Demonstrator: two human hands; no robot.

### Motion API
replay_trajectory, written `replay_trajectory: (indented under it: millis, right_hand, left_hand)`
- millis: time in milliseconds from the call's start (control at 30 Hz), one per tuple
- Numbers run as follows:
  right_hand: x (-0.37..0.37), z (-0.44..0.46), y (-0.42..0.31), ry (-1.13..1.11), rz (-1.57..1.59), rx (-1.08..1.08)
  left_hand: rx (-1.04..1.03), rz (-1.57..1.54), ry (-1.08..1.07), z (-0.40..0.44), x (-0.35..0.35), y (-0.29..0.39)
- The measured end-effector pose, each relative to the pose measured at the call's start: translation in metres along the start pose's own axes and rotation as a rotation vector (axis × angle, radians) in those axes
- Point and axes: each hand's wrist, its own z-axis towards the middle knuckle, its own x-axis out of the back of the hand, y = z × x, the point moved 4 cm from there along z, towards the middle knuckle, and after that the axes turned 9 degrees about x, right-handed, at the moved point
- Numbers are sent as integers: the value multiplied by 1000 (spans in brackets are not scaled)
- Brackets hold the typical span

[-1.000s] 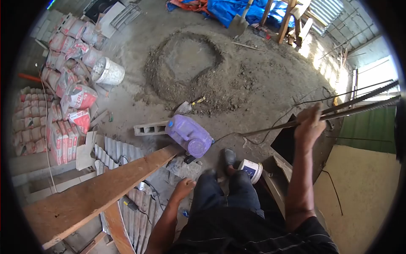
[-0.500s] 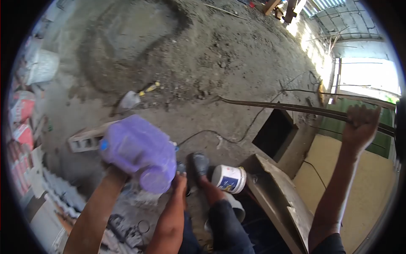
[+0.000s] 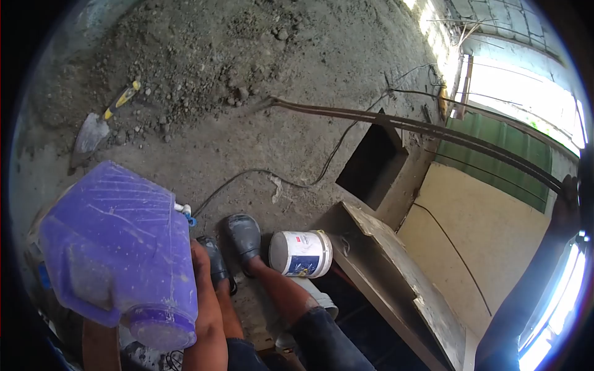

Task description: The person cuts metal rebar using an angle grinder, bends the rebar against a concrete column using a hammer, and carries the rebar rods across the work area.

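Closest to the lens, at lower left: a purple jug [image 3: 124, 235], bulky and dusty. Along its right side, the left hand [image 3: 199, 255], seen edge-on; cannot tell from this angle how far open, or whether gripping the jug or merely beside it. At the far right edge, reaching well out, the right hand [image 3: 564, 207], at the visible end of some long thin bars [image 3: 433, 128]; looks wrapped around them, but cannot say for certain in such deep shadow. Much nearer to the bars than the left, with their long axis running leftward and forward from it in a shallow curve toward the gravel [image 3: 247, 68]. In between, a white bucket [image 3: 301, 253] just beside a dark shoe [image 3: 242, 235]. Farther out at left, a yellow-handled trowel [image 3: 93, 131] near the gravel's edge.
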Motion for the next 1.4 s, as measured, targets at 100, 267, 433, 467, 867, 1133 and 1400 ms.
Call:
replay_trajectory:
  millis: [100, 267, 433, 467, 867, 1133, 1400]
  right_hand:
    - [22, 0, -11, 20, 67, -12]
    - [31, 1, -15, 58, 57, 8]
    - [-3, -9, -22, -138, 114, -26]
    - [-13, -14, -21, -121, 124, -60]
    - [-95, -69, -9, 209, 49, 121]
    - [-131, -63, -24, 435, 158, -26]
    - [-158, 1, -19, 289, -159, -177]
  left_hand:
    - [3, 71, 126, 17, -33, -8]
    - [-273, -51, 359, 3, -1, -6]
    - [-216, -1, 237, 29, -15, -10]
    - [-219, 118, 315, 29, -12, -4]
    - [-652, -453, -150, -143, 85, 25]
    - [-984, -380, -253, -280, 270, 19]
    - [-1397, -585, 103, -440, 569, 52]
